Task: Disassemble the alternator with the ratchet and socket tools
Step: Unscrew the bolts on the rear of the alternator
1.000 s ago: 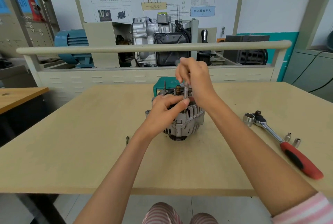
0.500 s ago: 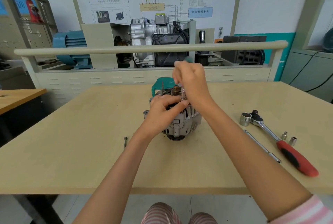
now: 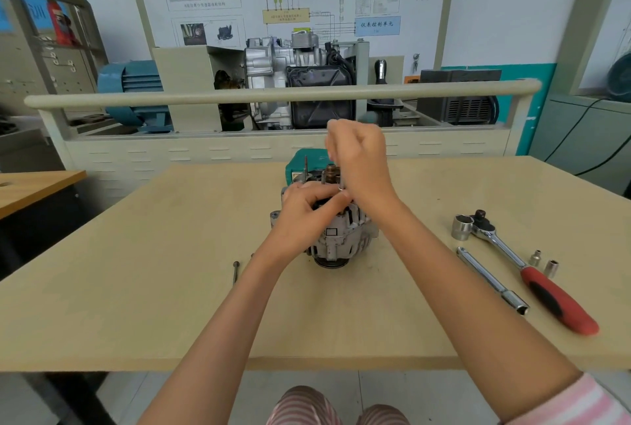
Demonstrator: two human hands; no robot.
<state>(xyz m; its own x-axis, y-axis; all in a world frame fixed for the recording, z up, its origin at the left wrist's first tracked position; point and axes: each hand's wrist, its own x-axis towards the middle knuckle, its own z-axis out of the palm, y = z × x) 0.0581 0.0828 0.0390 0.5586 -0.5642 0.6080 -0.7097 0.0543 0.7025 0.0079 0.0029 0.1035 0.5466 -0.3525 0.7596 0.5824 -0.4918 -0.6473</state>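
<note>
Left hand (image 3: 307, 209) fingers curled gripping alternator (image 3: 341, 236), right hand (image 3: 362, 158) fingers pinching a bolt above

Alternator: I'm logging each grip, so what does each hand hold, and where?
The left hand grips the alternator by its upper rim. The right hand pinches something thin above its top; what it is cannot be told.

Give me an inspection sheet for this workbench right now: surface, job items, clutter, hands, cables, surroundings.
Surface: tan table, bare patches visible.
Job's things: alternator upright at centre; red-handled ratchet with socket, extension bar and two small sockets lying to the right.
Clutter: long bolt left of the alternator.
Hands: left hand grips the alternator's top; right hand pinches a thin part above it.
Cables: black cables at far right, off the table.
Surroundings: engine display, blue motor, wall charts.
</note>
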